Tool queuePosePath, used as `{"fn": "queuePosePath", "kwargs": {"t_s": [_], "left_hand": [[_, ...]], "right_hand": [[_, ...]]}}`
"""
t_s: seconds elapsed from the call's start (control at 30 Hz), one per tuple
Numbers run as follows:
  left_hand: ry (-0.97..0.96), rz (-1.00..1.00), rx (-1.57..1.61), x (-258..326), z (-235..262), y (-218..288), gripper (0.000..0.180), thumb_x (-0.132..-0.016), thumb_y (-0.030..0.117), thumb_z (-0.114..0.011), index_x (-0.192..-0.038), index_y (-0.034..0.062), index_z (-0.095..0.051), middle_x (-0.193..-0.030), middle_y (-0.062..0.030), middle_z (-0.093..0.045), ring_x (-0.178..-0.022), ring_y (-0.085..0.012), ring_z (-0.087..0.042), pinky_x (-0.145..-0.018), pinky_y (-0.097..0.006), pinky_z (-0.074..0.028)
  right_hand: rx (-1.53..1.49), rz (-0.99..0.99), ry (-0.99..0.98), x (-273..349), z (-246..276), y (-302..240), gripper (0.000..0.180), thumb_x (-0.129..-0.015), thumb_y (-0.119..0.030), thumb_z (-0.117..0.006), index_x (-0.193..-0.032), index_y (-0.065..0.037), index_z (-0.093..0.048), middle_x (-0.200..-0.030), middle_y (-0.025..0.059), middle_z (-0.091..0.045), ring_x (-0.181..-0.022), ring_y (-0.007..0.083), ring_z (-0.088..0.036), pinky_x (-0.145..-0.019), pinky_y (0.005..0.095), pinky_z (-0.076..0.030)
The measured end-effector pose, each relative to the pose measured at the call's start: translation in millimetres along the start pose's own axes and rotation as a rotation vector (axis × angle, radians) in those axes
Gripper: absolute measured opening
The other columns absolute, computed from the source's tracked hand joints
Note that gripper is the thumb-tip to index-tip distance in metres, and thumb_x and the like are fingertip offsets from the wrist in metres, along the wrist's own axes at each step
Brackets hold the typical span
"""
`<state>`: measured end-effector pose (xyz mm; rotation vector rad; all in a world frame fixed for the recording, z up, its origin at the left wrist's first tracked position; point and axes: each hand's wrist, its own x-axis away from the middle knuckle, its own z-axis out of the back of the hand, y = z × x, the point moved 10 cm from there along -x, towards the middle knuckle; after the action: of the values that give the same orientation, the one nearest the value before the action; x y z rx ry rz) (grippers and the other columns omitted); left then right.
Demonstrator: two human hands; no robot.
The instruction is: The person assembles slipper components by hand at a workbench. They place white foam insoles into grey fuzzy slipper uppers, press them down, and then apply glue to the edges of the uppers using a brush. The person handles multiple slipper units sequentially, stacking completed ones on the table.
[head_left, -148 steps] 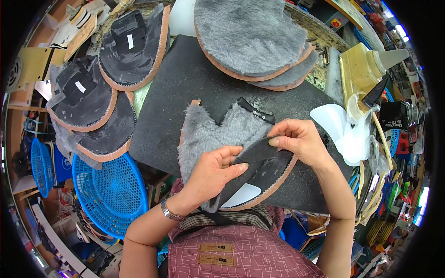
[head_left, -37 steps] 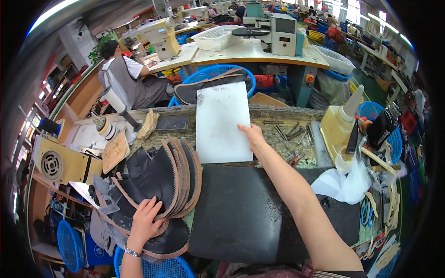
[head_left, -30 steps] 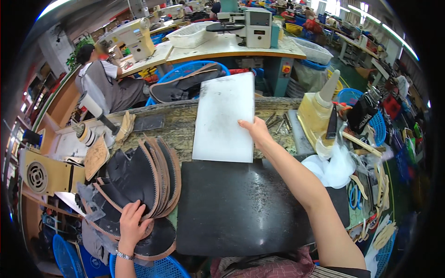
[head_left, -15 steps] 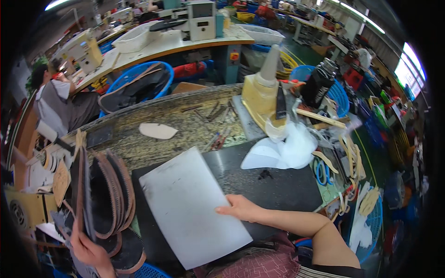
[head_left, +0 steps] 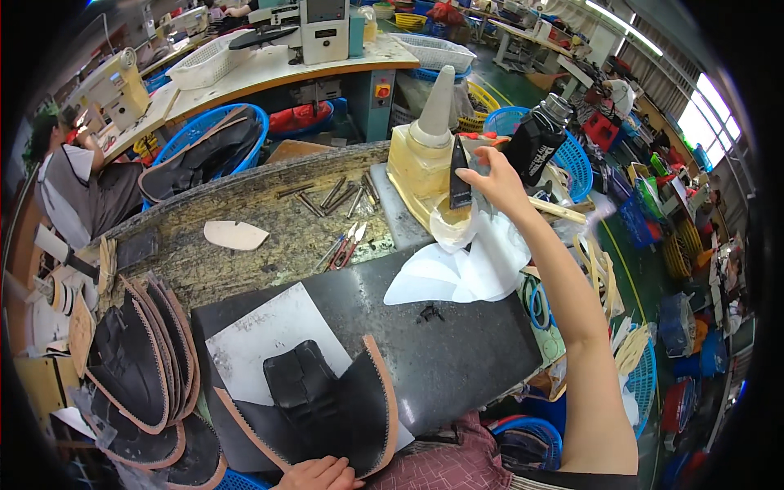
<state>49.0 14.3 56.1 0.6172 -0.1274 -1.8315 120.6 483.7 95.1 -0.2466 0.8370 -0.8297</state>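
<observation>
In front of me a black leather shoe upper piece (head_left: 353, 416) with tan, toothed edges lies on a white sheet (head_left: 253, 339). My left hand (head_left: 320, 474) rests on its near edge, fingers stretched out. Farther off to the right, my right hand (head_left: 500, 181) is at a flat black handle (head_left: 461, 184), thumb beside it and fingers apart. The handle's lower end goes into the cup-like front of a yellowish pot (head_left: 415, 167) with a grey cone top; what is inside is hidden. Beneath the sheet is a dark board (head_left: 457, 359).
Similar black pieces (head_left: 131, 363) are stacked at left. White cut sheets (head_left: 457, 273) lie beside the pot, with a black bottle (head_left: 536, 139) behind. Small knives (head_left: 347, 245) and a pale cutout (head_left: 235, 235) lie on the worn bench. A person (head_left: 69, 180) sits at far left.
My right hand has let go of the white sheet and reached up to the black handle. The sheet lies on the board, and one black piece is now on it under my left hand.
</observation>
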Motion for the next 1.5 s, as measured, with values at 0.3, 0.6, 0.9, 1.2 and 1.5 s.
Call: {"fn": "queuePosePath", "kwargs": {"t_s": [0.3, 0.6, 0.9, 1.2, 1.5], "left_hand": [[-0.026, 0.118, 0.151, -5, 4, -15, 0.026, -0.073, 0.022, -0.071, -0.085, 0.0021, -0.061, -0.083, -0.0103, -0.064, -0.074, -0.0251, -0.062, -0.064, -0.032, -0.052], [0.048, 0.305, 0.138, -113, 14, -126, 0.013, -0.077, 0.013, -0.063, -0.085, 0.0039, -0.061, -0.078, -0.0102, -0.063, -0.072, -0.0291, -0.060, -0.064, -0.037, -0.050], [0.133, 0.347, 0.044, -212, -51, -215, 0.018, -0.078, 0.009, -0.057, -0.094, 0.0034, -0.060, -0.091, -0.0156, -0.062, -0.085, -0.0330, -0.060, -0.073, -0.042, -0.049], [0.135, 0.482, 0.171, -210, -34, -244, 0.019, -0.080, 0.014, -0.059, -0.095, 0.0038, -0.063, -0.087, -0.0145, -0.064, -0.080, -0.0282, -0.062, -0.072, -0.036, -0.049], [0.100, 0.531, 0.271, -243, -53, -241, 0.023, -0.080, 0.014, -0.057, -0.100, 0.0029, -0.062, -0.092, -0.0165, -0.065, -0.085, -0.0295, -0.063, -0.078, -0.037, -0.049]], "right_hand": [[-0.210, 0.138, -0.177, 0, -14, -28, 0.016, -0.082, -0.015, -0.062, -0.082, 0.001, -0.058, -0.063, 0.0088, -0.056, -0.054, 0.0138, -0.050, -0.052, 0.0285, -0.040], [-0.234, 0.094, -0.413, 54, -35, -52, 0.018, -0.081, -0.019, -0.064, -0.083, -0.001, -0.062, -0.072, 0.0109, -0.063, -0.060, 0.0183, -0.059, -0.056, 0.0296, -0.045], [0.101, 0.302, -1.206, 223, -121, -143, 0.052, -0.071, -0.033, -0.071, -0.105, 0.000, -0.049, -0.087, 0.0200, -0.059, -0.082, 0.0363, -0.061, -0.069, 0.0426, -0.050], [-0.638, -0.134, -0.609, 27, -21, -70, 0.023, -0.081, -0.012, -0.066, -0.099, 0.000, -0.063, -0.089, 0.0017, -0.065, -0.076, 0.0041, -0.056, -0.069, 0.0220, -0.047], [-0.482, -0.084, -0.470, 28, -82, 23, 0.023, -0.080, -0.013, -0.065, -0.098, 0.001, -0.064, -0.079, 0.0004, -0.062, -0.071, 0.0068, -0.054, -0.066, 0.0235, -0.045]]}}
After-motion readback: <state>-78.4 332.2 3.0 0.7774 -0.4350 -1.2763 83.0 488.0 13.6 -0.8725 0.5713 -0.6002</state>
